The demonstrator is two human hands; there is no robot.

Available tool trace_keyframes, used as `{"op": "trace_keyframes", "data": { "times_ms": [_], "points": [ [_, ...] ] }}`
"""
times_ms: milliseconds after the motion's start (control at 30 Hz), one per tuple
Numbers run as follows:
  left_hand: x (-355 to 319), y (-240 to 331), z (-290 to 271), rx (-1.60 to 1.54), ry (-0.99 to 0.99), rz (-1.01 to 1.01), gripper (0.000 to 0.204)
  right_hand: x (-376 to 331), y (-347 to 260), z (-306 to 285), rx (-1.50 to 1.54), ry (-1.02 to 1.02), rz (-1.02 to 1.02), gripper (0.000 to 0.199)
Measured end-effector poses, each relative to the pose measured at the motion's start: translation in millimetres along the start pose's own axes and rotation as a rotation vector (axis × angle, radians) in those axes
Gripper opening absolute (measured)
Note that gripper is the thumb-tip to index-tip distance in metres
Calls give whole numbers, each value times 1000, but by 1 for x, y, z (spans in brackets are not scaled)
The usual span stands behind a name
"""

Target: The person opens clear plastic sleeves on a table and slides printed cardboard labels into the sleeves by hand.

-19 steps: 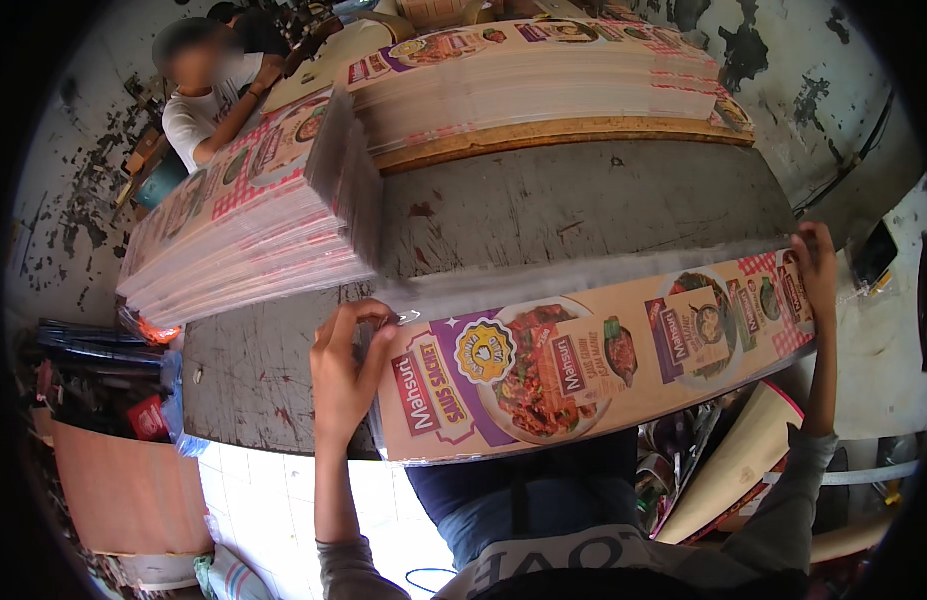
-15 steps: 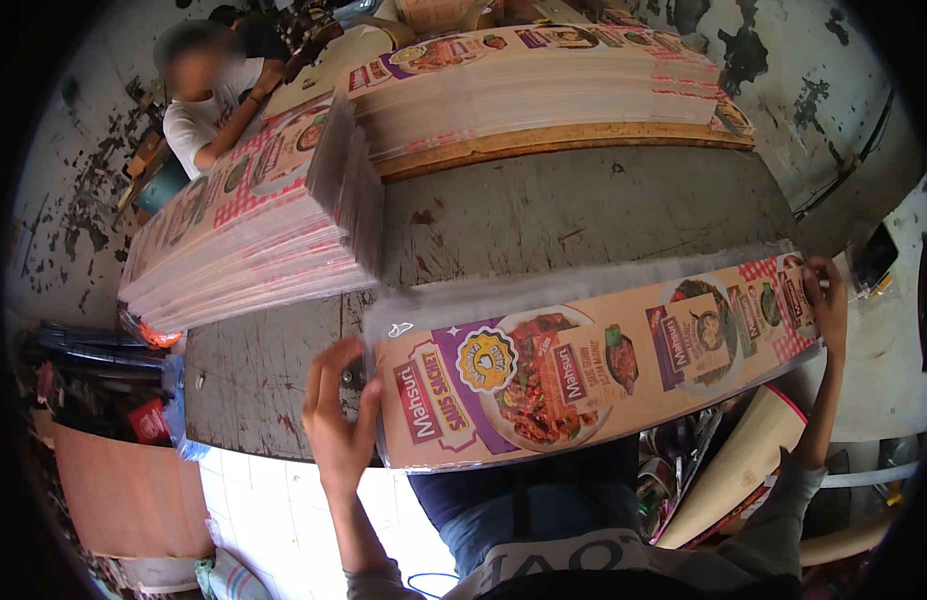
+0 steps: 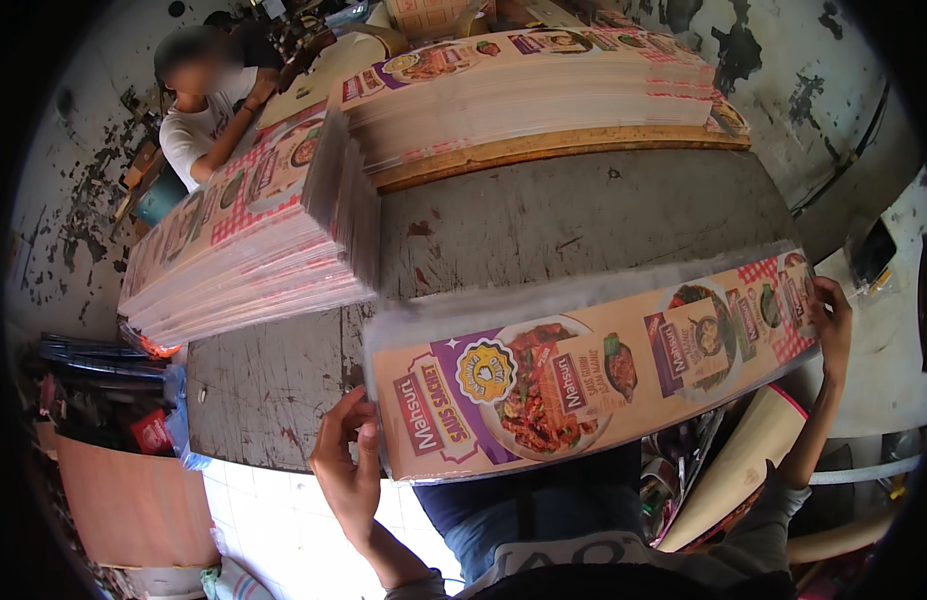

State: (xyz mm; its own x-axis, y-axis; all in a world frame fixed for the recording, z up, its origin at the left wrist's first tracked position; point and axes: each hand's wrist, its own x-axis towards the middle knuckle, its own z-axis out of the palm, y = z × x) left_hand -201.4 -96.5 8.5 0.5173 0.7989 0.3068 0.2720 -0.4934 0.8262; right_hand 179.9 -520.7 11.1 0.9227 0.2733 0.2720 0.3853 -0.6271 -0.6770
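A long stack of printed sheets in clear plastic lies across the near table edge, its front side overhanging my lap. Food pictures on a tan ground, a purple band and a red checked strip cover the top sheet. Beside the stack's left short end is my left hand, thumb apart from the bent fingers, fingertips close to the plastic edge. My right hand is at the far right end, its bent fingers on the edge of the sheets; its thumb is hard to make out.
A tall fanned pile of similar sheets stands at the table's left. Another high pile rests on a wooden board at the back. Behind the left pile sits a person in a white shirt. The grey tabletop is scratched.
My left hand has shifted slightly down and away from the sheets' left edge. My right hand has slid a little down along the right end. The stack's left end sits slightly nearer me.
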Motion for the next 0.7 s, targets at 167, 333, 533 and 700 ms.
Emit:
{"op": "trace_keyframes", "data": {
  "times_ms": [167,333,533,700],
  "points": [
    [4,-1,-5,106,-80,-88,35,1,5,-26,281,-105,-45,40],
    [10,-2,-5,72,-91,-80,36,-5,23,-35,1154,-5,6,57],
    [8,-4,-5,97,-96,5,35,-35,-1,17,1585,94,137,49],
    [10,-12,0,86,-86,25,35,-71,-84,66,1573,-145,431,52]
  ]
}}
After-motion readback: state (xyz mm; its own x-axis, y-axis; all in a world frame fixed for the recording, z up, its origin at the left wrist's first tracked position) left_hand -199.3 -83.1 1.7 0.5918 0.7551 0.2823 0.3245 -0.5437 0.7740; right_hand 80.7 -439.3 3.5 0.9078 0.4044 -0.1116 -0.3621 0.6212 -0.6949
